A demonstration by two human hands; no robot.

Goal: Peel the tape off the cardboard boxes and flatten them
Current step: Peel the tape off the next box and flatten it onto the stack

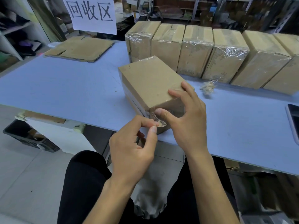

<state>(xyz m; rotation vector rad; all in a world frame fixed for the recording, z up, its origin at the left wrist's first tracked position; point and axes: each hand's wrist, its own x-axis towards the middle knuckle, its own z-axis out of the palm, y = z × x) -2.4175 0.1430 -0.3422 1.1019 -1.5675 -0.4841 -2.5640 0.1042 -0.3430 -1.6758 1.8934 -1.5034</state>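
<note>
Box in work: a brown cardboard box [150, 81] lies at the near edge of the blue table [64, 88], one corner turned toward the person and a little over the edge.
Tape: a strip of clear tape [159, 122] is lifted from the near lower corner of this box; its free end is crumpled, with bits of brown paper stuck on it.
Left hand: the left hand [134, 147] pinches the free end of the tape between thumb and forefinger, just below the corner of the box.
Right hand: the right hand [186, 117] holds the near end of the box, fingers curled over the top face and the thumb pressed on the end face beside the tape.
Both hands: close together, almost touching at the corner.
Waiting boxes: a row of taped boxes [210, 52] stands upright behind, side by side, wrapped in shiny clear tape.
Removed tape: a small crumpled ball of tape [208, 88] lies on the table in front of the row.
Flattened cardboard: a flat stack [79, 49] lies at the far left of the table.
Sign: a white paper sign [91, 13] with black characters hangs behind the stack.
Right edge: a dark phone [293, 120] lies on the table, partly out of view.
</note>
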